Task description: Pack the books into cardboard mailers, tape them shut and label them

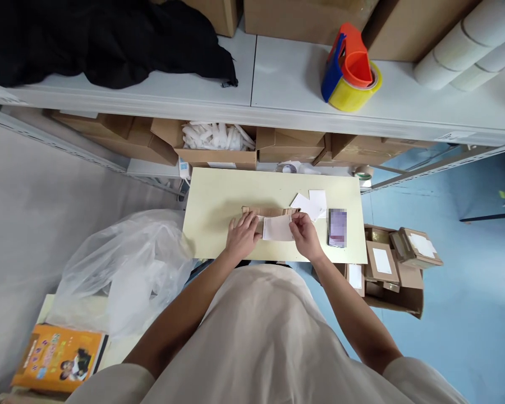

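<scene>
A small cardboard box (271, 212) lies on the pale yellow table, mostly covered by my hands and a white label (278, 229). My left hand (241, 238) rests on the box's left part with its fingers stretched out, at the label's left edge. At the other end, my right hand (306, 235) pinches the label's right edge between thumb and fingers. Just beyond my right hand lie several loose white labels (317, 201). A phone (337, 228) with a blurred screen sits farther right.
The table (210, 191) stands before a grey shelf (286, 73). On it are a tape dispenser (349, 70), white rolls (467, 45) and black cloth (109, 42). Left is a clear plastic bag (126, 269); right, an open carton (412, 300) with packed boxes.
</scene>
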`<move>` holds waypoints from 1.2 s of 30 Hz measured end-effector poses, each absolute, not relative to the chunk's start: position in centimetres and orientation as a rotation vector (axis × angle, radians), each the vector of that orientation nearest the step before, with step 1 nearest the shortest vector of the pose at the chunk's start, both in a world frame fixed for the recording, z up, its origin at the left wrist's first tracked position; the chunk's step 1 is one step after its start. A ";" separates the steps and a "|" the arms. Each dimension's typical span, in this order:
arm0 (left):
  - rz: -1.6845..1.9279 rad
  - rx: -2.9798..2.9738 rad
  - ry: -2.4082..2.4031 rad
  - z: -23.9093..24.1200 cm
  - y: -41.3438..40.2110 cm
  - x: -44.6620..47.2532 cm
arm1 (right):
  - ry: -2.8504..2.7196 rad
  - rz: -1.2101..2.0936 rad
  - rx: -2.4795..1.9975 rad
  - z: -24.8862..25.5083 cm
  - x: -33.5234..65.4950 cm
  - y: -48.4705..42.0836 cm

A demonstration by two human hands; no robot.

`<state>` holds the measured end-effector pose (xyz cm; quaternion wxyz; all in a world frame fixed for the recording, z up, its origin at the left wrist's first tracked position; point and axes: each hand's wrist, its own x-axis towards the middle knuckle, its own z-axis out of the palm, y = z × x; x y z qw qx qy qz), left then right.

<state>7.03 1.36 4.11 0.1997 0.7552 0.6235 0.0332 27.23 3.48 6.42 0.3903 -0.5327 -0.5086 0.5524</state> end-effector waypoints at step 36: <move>0.625 1.299 1.767 4.1 3.8 5.4 | -1.285 1.109 -1.657 4.1 27.1 3.8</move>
